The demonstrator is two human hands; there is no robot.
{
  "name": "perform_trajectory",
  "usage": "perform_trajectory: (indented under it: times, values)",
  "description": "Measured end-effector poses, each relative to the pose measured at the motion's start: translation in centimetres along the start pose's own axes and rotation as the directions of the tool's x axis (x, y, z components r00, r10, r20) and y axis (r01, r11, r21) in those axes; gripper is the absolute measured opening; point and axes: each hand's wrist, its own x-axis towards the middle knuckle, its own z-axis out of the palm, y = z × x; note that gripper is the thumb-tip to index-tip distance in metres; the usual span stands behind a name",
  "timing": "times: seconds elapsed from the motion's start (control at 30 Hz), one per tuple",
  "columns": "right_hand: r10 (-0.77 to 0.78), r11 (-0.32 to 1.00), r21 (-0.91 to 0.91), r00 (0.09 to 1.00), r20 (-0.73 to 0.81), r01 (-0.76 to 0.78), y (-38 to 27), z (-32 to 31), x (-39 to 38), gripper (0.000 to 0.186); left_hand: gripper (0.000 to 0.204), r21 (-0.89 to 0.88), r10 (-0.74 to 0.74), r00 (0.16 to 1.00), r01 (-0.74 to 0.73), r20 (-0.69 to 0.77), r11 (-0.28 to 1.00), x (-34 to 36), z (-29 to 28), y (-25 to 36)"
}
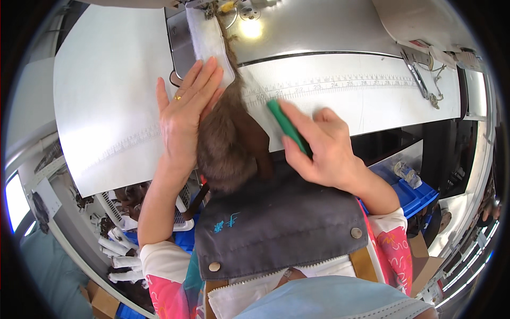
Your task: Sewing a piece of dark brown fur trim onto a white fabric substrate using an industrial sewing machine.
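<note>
A brown fur piece hangs over the near edge of the white worktable, with a leather-like brown underside showing at its right. Joined along its far part is a fluffy white strip that runs up under the sewing machine head. My left hand lies flat across the near end of the strip and the fur, fingers stretched out. Just right of the fur, my right hand is closed round a green stick-shaped tool. The tool's lower end is hidden in the palm, and its kind does not show.
The white table has ruler markings along it. Metal tweezers lie at its far right. A blue tray sits below the right edge, and a rack with fur pieces stands at lower left. A dark apron covers my lap.
</note>
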Motion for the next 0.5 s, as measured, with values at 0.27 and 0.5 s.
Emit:
perform_trajectory:
  times: [0.27, 0.5]
  values:
    - [0.087, 0.973, -0.212, 0.996, -0.004, -0.086, -0.7, 2.7, 4.4, 0.043, 0.037, -0.099, -0.024, 1.000, 0.023, -0.002, 0.995, 0.4, -0.2, 0.5]
    - [-0.090, 0.965, -0.227, 0.978, 0.186, 0.132, -1.3, 1.3, 2.5, 0.048, 0.039, -0.114, 0.002, 0.996, 0.008, 0.089, 0.993, 0.4, -0.9, -0.2]
